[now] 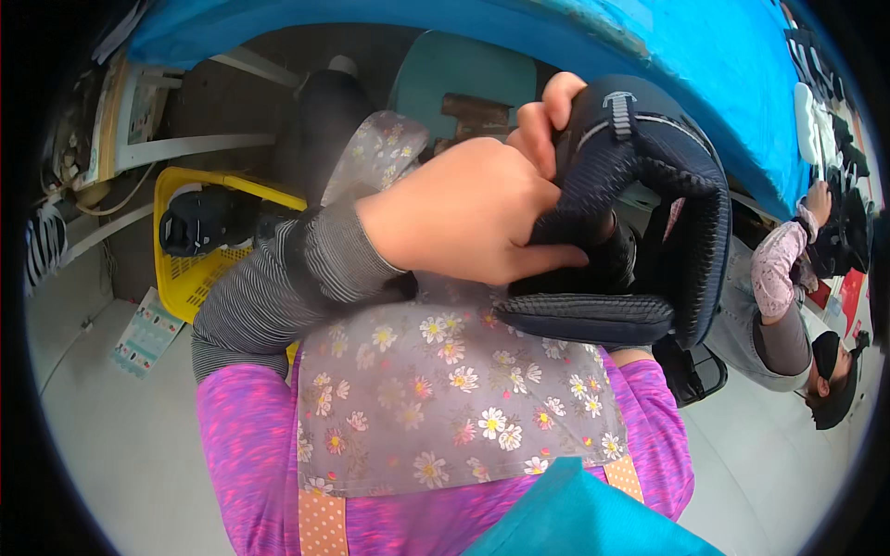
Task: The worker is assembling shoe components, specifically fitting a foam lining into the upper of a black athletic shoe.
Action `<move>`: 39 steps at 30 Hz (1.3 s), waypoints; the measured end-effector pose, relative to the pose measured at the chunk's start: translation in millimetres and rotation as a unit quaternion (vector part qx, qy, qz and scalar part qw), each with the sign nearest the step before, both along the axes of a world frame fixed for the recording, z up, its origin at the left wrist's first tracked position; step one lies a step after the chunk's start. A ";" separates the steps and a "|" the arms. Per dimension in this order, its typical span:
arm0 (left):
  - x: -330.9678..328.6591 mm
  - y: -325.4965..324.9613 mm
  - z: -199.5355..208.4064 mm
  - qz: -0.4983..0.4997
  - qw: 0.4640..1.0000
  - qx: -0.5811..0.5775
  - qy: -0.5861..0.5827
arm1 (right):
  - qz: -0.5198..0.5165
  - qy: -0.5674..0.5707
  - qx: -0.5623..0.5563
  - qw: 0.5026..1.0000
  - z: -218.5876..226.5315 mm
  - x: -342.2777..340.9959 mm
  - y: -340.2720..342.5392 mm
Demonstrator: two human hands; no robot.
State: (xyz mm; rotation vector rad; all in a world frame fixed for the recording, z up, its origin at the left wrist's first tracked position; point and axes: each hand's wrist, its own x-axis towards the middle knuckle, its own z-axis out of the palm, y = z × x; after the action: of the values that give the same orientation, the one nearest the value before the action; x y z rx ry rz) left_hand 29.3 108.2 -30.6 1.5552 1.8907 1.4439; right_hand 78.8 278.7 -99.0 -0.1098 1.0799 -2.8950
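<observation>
Hands together on a black padded piece (pixel 603 162) above the lap: the left hand (pixel 464 213) grips its left edge, and the right hand (pixel 536 134), mostly hidden, shows fingers curled at the upper left edge. Below it spreads a flowered apron (pixel 454 398); beyond are a blue counter (pixel 705 65), a yellow basket (pixel 185 289) at left and a co-worker (pixel 777 269) at right.

Room above floral apron (pixel 464 398); black padded piece (pixel 706 232) in way ahead, blue-covered table (pixel 723 83) beyond, yellow basket (pixel 174 278) left.
</observation>
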 end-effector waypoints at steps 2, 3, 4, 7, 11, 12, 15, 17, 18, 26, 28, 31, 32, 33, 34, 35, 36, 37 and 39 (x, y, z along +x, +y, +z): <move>-5.4 -8.3 -2.1 0.003 1.000 -0.022 -0.022 | -0.030 -0.032 0.006 0.999 17.4 2.5 1.3; -8.6 -11.3 1.0 0.005 0.998 -0.044 -0.042 | -0.031 -0.030 0.004 0.999 28.8 12.5 -10.0; -11.2 -13.0 -1.7 0.013 0.999 -0.027 -0.035 | -0.111 -0.072 0.158 0.979 38.6 22.9 -25.7; -11.5 -18.5 5.8 -0.029 0.998 -0.031 -0.049 | -0.265 -0.151 0.441 0.844 54.6 37.4 -47.8; -6.4 -12.7 11.9 -0.068 0.990 -0.004 -0.121 | -0.046 -0.205 0.195 0.958 61.1 42.6 -29.4; -6.1 -12.4 12.5 -0.069 0.989 0.008 -0.131 | -0.045 -0.113 0.210 0.970 49.5 38.8 -19.3; -7.7 -11.5 12.4 -0.094 0.982 0.006 -0.162 | -0.071 -0.049 0.186 0.979 39.9 38.8 -14.1; -12.1 -12.5 12.9 -0.112 0.976 -0.011 -0.184 | -0.127 -0.025 0.179 0.975 49.1 46.0 -12.2; -16.4 -11.9 15.6 -0.078 0.992 0.001 -0.102 | -0.167 -0.002 0.183 0.969 55.1 48.9 -10.3; -1.0 -6.3 17.1 -0.094 0.972 0.115 -0.182 | -0.143 -0.070 0.120 0.980 40.0 35.9 -46.5; -2.7 -4.7 12.7 -0.098 0.970 0.171 -0.145 | -0.113 -0.089 0.090 0.985 38.6 32.5 -48.6; -4.2 -25.2 19.1 -0.087 0.960 0.017 -0.265 | -0.079 -0.098 0.076 0.989 41.5 36.3 -45.2; -8.4 -30.5 21.4 -0.106 0.962 -0.040 -0.247 | -0.066 -0.098 0.081 0.990 45.3 37.8 -46.2; -11.5 -34.1 22.5 -0.125 0.961 -0.097 -0.228 | -0.044 -0.096 0.103 0.989 47.6 41.9 -44.5; -8.9 -31.8 10.0 -0.108 0.970 -0.008 -0.217 | -0.024 -0.091 0.143 0.985 50.1 44.9 -43.2; -9.3 -32.2 9.5 -0.105 0.971 -0.009 -0.216 | -0.006 -0.081 0.184 0.980 52.9 49.2 -39.9; -9.6 -33.3 9.2 -0.103 0.977 0.015 -0.188 | 0.011 -0.071 0.218 0.973 56.1 52.2 -37.2; -9.7 -34.8 9.4 -0.101 0.982 0.033 -0.158 | 0.020 -0.062 0.244 0.968 56.5 52.6 -37.4; -7.9 -36.9 9.8 -0.095 0.988 0.071 -0.100 | 0.023 -0.051 0.285 0.957 58.3 53.9 -37.5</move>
State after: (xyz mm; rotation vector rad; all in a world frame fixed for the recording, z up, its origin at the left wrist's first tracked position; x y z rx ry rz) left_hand 21.4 71.3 -20.8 1.5393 1.5140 1.6105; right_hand 132.7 241.3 -40.7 0.0380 1.7975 -2.3944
